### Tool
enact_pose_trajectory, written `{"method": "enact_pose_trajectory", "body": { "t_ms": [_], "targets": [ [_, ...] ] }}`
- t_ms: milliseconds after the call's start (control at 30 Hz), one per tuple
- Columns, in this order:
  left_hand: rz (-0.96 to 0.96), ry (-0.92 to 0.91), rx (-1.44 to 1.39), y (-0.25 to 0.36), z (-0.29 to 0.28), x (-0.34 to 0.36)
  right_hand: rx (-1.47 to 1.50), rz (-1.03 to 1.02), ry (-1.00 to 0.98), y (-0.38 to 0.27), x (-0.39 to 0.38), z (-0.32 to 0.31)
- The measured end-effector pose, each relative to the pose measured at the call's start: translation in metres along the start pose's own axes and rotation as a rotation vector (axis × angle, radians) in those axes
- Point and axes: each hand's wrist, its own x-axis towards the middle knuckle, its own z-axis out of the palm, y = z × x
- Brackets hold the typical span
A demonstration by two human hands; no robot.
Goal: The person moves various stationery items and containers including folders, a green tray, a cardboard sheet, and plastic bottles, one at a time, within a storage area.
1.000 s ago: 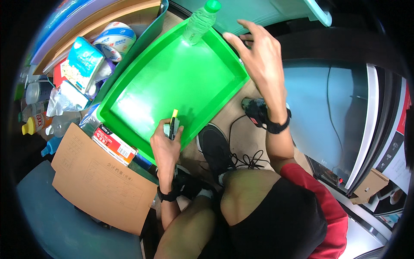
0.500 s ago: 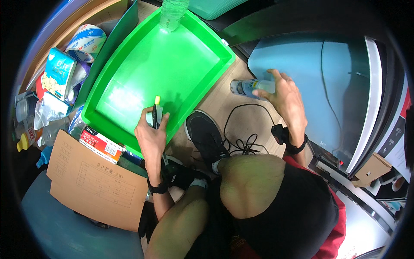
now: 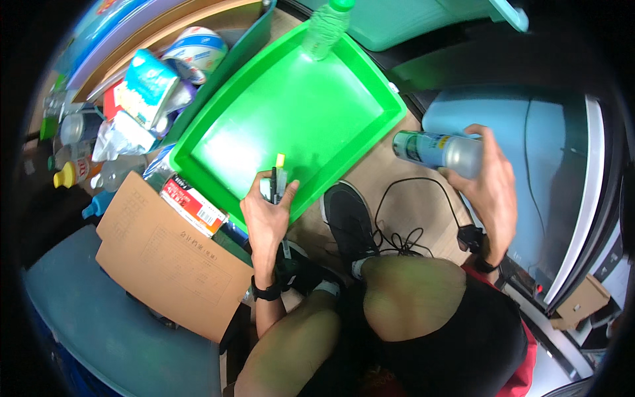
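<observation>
**Right hand (image 3: 491,192) now gripping can (image 3: 423,147), off the tray**

Grip: right thumb and fingers are spreading wide around the can's clear-capped end, thumb underneath in the view, fingers on top. Can is lying sideways in the air or just touching the floor (image 3: 372,169); can't tell which. It's sitting outside the green tray (image 3: 278,112), near the tray's right corner.

Change: 0.5 s ago the right hand was only reaching at the cap; 1 s ago it was over by the tray's far-right edge. Now it's closing around the can. Meaning, my read: right side is loaded, so neither hand is free.

Left hand (image 3: 266,213) is pinching narrow on a black pen (image 3: 273,186) and a yellow-ended marker (image 3: 281,161), hovering at the tray's near corner, tips pointing inward. Same hold as before.

Further out: a green-capped bottle (image 3: 326,34) is standing inside the tray's far corner. Black cable (image 3: 397,246) is looping on the floor beside the shoe (image 3: 347,218). Red-and-white box (image 3: 195,205) and brown folder (image 3: 175,258) are lying off the tray's near-left edge.
</observation>
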Motion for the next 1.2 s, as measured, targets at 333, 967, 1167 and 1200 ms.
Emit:
{"method": "enact_pose_trajectory", "body": {
  "t_ms": [333, 967, 1167, 1200],
  "targets": [
    [0.001, 0.069, -0.127, 0.006, -0.029, -0.017, 0.254, -0.174, 0.437, -0.046, 0.064, 0.021],
    [-0.084, 0.327, -0.6, -0.008, -0.091, -0.049, 0.206, -0.456, 0.509, -0.063, 0.16, 0.107],
    [-0.096, 0.281, -0.77, -0.008, -0.088, -0.043, 0.224, -0.464, 0.514, -0.062, 0.164, 0.116],
    [-0.099, 0.281, -0.77, -0.009, -0.088, -0.043, 0.218, -0.491, 0.541, -0.061, 0.164, 0.117]
  ]
}}
